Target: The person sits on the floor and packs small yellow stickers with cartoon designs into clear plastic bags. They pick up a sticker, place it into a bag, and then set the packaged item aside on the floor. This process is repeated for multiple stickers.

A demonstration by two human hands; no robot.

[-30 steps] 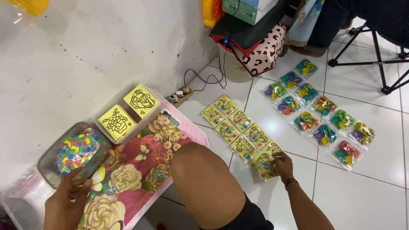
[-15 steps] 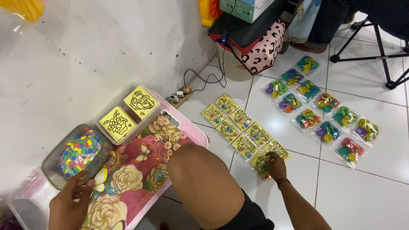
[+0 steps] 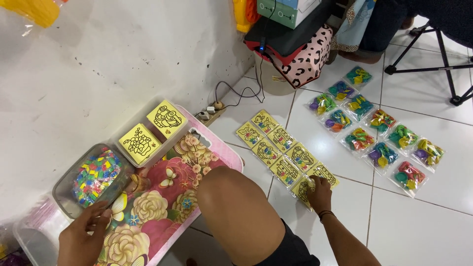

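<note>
Head view: two rows of yellow picture cards (image 3: 283,160) in clear sleeves lie on the white tiled floor (image 3: 419,226), running from 11 o'clock to 5 o'clock. At 2 o'clock of them, well apart, lie bags of coloured pieces (image 3: 379,129) in two rows. A bent knee (image 3: 236,212) rises between the cards and a floral tray (image 3: 162,207) at 9 o'clock. On the tray's far edge stand two stacks of yellow cards (image 3: 150,130); a clear tub of coloured bits (image 3: 93,177) sits at its 9 o'clock corner. A power strip (image 3: 212,112) and cable lie by the wall.

The right hand (image 3: 319,193) reaches down, palm down, fingers pressed together on the nearest card (image 3: 303,189) at the rows' near end. The left hand (image 3: 84,236) lies on the tray, fingers spread apart, tips touching the tub's near rim, clamped on nothing.
</note>
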